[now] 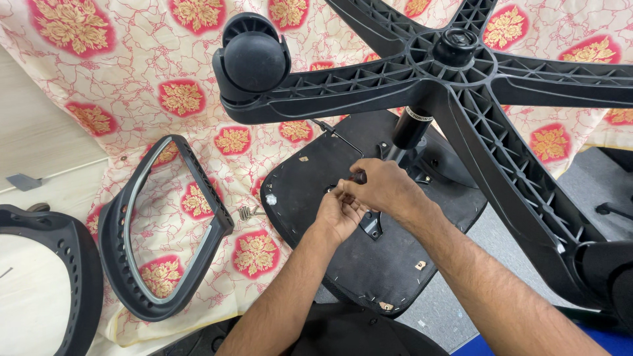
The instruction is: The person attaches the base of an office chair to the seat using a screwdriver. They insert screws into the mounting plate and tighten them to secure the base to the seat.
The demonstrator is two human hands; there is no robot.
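The seat lies upside down on the cloth, near the middle, its near edge toward the person. The base stands over the seat's far part, its arms spreading left, right and toward the near right; a caster sits at the end of the left arm. The gas cylinder runs down from the hub to the seat. Both hands meet over the seat's middle, the left hand just in front of the right hand, touching it. A few screws lie on the cloth just left of the seat. Further left lies a frame, and another frame at the left edge, off the cloth.
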